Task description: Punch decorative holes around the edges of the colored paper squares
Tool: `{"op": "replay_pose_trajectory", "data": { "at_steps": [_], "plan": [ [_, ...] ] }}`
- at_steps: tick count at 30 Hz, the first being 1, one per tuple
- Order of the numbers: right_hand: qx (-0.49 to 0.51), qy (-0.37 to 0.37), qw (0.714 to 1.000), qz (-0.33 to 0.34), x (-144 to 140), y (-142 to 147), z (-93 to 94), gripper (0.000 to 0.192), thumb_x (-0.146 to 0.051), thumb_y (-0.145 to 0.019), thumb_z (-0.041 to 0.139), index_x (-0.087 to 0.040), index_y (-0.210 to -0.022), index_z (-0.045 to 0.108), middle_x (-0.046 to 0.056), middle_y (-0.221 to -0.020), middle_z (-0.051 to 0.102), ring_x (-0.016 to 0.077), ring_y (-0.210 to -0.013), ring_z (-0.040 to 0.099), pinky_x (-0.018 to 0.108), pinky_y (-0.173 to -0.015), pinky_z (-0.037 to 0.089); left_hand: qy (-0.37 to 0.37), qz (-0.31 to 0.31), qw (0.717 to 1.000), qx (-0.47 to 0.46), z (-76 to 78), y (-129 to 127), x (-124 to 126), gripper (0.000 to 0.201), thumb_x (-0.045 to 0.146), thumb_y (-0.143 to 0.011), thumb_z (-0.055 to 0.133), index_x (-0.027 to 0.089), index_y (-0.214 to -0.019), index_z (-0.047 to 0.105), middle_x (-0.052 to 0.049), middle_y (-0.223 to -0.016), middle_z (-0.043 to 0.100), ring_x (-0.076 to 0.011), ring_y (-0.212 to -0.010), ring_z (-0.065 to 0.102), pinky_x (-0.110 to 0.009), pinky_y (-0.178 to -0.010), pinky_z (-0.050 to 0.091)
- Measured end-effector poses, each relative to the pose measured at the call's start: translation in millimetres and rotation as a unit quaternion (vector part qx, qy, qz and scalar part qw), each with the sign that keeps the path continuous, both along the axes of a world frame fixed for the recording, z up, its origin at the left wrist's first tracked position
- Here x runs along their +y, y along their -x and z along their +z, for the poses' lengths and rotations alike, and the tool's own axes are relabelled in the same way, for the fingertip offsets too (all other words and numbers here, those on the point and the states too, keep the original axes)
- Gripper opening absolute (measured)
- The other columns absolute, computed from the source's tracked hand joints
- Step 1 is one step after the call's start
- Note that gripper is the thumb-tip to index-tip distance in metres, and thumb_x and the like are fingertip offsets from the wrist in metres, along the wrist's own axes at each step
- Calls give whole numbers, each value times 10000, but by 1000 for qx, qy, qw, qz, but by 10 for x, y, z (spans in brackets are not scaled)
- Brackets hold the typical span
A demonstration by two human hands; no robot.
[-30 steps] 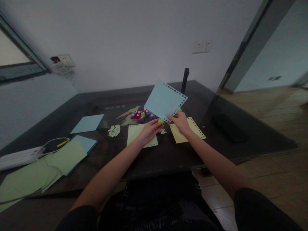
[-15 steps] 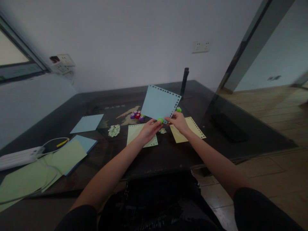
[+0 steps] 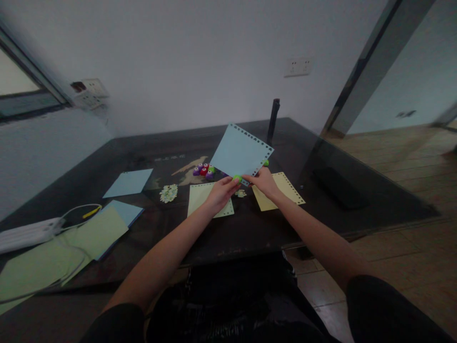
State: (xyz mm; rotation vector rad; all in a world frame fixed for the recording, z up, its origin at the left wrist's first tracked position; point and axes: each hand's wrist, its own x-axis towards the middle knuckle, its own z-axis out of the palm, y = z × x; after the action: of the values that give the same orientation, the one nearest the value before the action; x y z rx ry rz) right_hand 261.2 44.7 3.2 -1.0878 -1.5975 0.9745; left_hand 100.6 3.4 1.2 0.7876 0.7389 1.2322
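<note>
A light blue sheet of paper [image 3: 241, 152] with small shapes punched along two edges is held up, tilted, above the desk. My left hand [image 3: 220, 194] is closed around a small green craft punch [image 3: 237, 178] at the sheet's near edge. On the right, my right hand [image 3: 266, 182] pinches the same sheet close to its near corner. Below lie a pale green punched sheet [image 3: 196, 199] and a yellow punched sheet [image 3: 285, 190]. A small heap of paper cut-outs [image 3: 240, 193] shows under the hands. Another green punch [image 3: 265, 163] is partly hidden behind my right hand.
Several purple, red and green punches [image 3: 204, 170] stand behind the pale green sheet. A larger heap of cut-outs [image 3: 168, 193] and a blue sheet [image 3: 130, 183] lie left. Farther left are stacked papers [image 3: 103, 231] and a white power strip [image 3: 30, 234]. A dark case [image 3: 339, 188] lies right.
The blue sheet has turned slightly clockwise and shifted a little right. Both hands keep hold, the left at the green punch and the right at the sheet.
</note>
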Motion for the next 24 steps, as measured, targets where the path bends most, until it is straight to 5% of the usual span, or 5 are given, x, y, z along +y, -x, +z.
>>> {"op": "replay_pose_trajectory", "data": {
  "at_steps": [6, 24],
  "plan": [
    [-10, -14, 1000, 4, -4, -5, 7, 176, -287, -677, 692, -125, -733, 654, 78, -694, 682, 175, -548, 616, 320, -512, 551, -18, 3, 999, 39, -12, 0, -15, 230, 241, -623, 793, 123, -787, 683, -23, -808, 662, -97, -747, 587, -242, -746, 444],
    [-18, 5, 1000, 5, -44, -4, 50, 166, -271, -686, 683, -114, -734, 653, 87, -678, 677, 191, -576, 636, 333, -541, 557, -42, 11, 997, 64, -19, 1, -26, 210, 260, -644, 773, 133, -792, 696, -43, -846, 674, -104, -747, 581, -250, -745, 441]
  ]
}}
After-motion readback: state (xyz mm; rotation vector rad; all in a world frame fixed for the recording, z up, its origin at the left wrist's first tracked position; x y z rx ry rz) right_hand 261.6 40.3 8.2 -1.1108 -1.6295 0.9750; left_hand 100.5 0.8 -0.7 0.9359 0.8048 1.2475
